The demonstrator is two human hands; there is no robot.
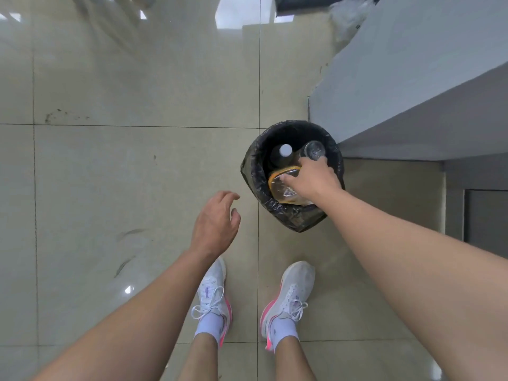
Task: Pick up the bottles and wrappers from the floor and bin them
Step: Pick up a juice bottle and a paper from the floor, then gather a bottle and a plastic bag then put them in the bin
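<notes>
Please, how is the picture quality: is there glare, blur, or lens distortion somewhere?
Head view: window glare washes out the glossy floor at the top; head view: the wide lens slightly bows the tile joints and swells the forearms; head view: the bin interior is dark, and the right hand is slightly soft.

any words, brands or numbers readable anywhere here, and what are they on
Nothing here reads as a word or number.
On the shoes: small purple tongue marks, too blurred to read.
On the orange-edged wrapper in the right hand: no legible print.
On the white-capped bottle in the bin: no label visible.
</notes>
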